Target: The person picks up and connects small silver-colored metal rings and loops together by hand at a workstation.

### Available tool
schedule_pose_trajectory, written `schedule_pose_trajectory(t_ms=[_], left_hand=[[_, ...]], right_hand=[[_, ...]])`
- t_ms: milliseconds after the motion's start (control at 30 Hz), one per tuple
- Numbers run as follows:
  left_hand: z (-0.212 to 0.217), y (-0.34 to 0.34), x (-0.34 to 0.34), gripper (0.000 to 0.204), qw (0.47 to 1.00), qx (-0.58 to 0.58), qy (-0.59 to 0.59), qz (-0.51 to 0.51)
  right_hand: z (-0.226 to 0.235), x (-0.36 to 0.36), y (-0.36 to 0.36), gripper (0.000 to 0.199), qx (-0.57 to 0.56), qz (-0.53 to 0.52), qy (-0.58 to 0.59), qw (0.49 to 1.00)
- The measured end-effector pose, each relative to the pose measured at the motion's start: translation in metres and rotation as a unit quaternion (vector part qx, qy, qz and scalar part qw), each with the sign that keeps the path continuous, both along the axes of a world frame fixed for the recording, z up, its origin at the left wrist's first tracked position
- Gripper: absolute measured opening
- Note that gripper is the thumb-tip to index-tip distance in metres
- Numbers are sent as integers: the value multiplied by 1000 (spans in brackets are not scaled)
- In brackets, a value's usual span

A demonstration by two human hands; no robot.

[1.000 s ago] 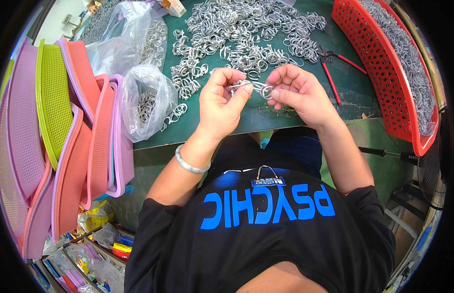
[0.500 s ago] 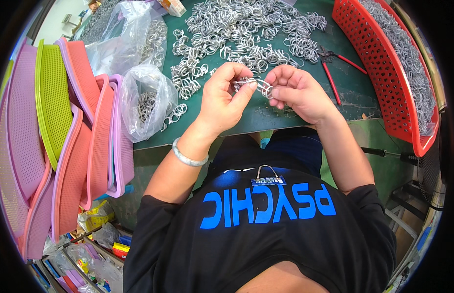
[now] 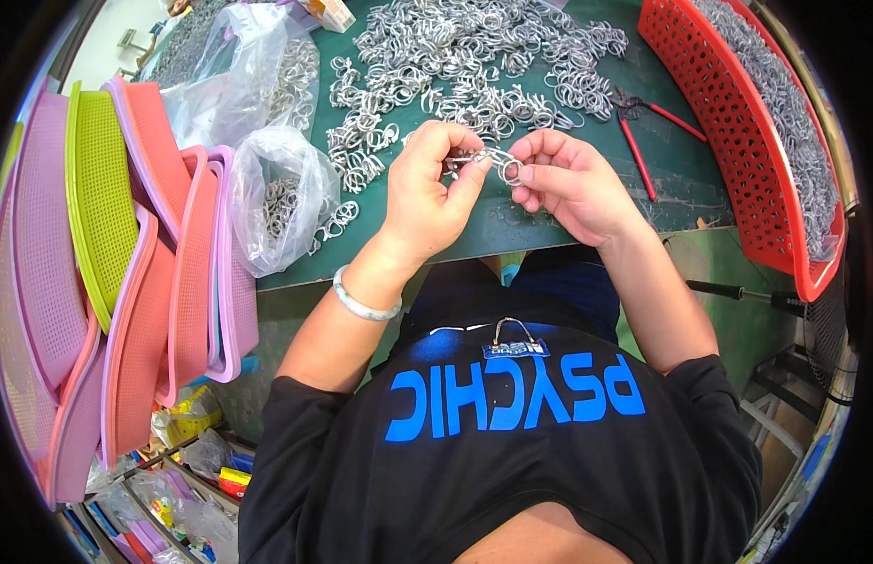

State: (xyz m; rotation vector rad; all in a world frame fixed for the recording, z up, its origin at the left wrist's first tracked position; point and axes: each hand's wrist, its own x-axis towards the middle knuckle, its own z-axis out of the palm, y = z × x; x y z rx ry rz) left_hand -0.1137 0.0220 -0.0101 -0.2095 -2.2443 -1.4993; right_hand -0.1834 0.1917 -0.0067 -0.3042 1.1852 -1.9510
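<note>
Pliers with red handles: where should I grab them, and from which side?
Probably best by the red handles, from the near right: the pliers lie spread open with both handles reaching that way, while their metal head points away, beside the silver rings.

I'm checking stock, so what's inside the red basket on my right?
Inside the red basket, a heap of grey metal pieces shows. It hides the bottom; anything buried deeper can't be seen.

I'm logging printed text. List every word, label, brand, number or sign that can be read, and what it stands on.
Shirt: large blue capitals, upside down; readable, but wording not copied here.
Patch on the shirt: lettering too small to read.
Box: print too small to read.
No other text can be made out.
</note>
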Motion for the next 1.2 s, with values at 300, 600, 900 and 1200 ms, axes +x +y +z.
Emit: schedule_pose_trajectory(t_ms=[300,600,900,1200], left_hand=[[-11,9,4,13,999,17,43,19],[-3,11,9,16,979,183,-93,-4],[11,-7,2,16,986,37,-120,-108],[23,-11,4,16,966,61,-188,-166]], right_hand=[[-2,20,-9,19,20,-102,67,992],[-1,13,-6,17,20,-109,149,983],[14,0,3,17,86,6,200,976],[14,0,4,20,46,-18,123,991]])
